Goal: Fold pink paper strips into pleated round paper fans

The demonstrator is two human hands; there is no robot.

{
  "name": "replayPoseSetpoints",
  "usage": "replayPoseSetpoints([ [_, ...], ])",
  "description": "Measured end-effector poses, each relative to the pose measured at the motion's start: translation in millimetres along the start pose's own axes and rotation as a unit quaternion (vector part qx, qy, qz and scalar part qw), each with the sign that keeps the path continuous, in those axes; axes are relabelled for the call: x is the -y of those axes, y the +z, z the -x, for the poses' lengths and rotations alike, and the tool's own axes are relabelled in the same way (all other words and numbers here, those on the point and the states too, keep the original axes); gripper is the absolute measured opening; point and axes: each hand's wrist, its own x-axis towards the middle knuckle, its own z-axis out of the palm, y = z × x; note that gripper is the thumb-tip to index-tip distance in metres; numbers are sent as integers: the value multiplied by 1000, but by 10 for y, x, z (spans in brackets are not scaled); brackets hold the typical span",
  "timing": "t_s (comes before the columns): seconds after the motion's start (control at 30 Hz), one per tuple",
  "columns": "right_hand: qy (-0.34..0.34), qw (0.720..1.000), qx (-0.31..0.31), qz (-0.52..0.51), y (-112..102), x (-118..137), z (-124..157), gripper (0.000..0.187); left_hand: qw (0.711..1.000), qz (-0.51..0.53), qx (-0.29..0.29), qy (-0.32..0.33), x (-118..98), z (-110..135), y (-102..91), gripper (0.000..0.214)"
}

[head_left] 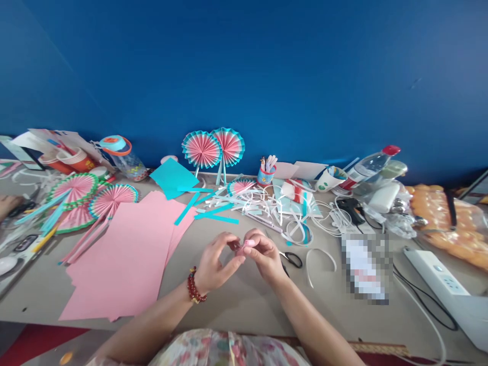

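Note:
Above the near part of the table, my left hand (218, 262), with a red bead bracelet on the wrist, and my right hand (265, 255) meet at the fingertips. Between them is a small pink piece (249, 243), maybe rolled paper; fingers partly hide it. My right thumb and fingers pinch it, and my left fingers close around its other side. Just right of my right hand lie black-handled scissors (293, 259), their blades mostly hidden. Large pink paper sheets (122, 259) are stacked to the left of my left hand.
White and teal paper strips (263, 203) are heaped behind my hands. Pleated paper fans (202, 149) stand against the blue wall; more fans (113, 200) lie left. A bottle (366, 170), power strip (438, 272) and cables are at right. Another person's hand (9, 205) shows far left.

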Motion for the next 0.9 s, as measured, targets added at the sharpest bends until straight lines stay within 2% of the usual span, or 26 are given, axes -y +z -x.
replayPoseSetpoints([
  [0.07,-17,1000,9,-7,-3,-4,3,5,999,-38,-8,6,-32,-26,-52,27],
  [0.17,-16,999,27,-24,-8,-14,11,6,995,-101,22,9,-125,-60,-122,32],
  [0.27,-5,999,41,-28,-8,-10,26,4,993,-119,19,16,-251,-84,-149,26],
  [0.37,-8,999,42,-18,8,9,40,5,995,-95,-3,22,-349,-110,-127,11],
  [0.47,-11,1000,24,0,34,34,49,6,998,-60,-19,9,-396,-133,-88,5],
  [0.7,-6,1000,11,21,40,65,51,20,999,-15,-30,4,-448,-134,-33,2],
  [0.9,-21,999,27,17,8,57,50,17,999,-5,-35,14,-461,-141,-18,9],
])
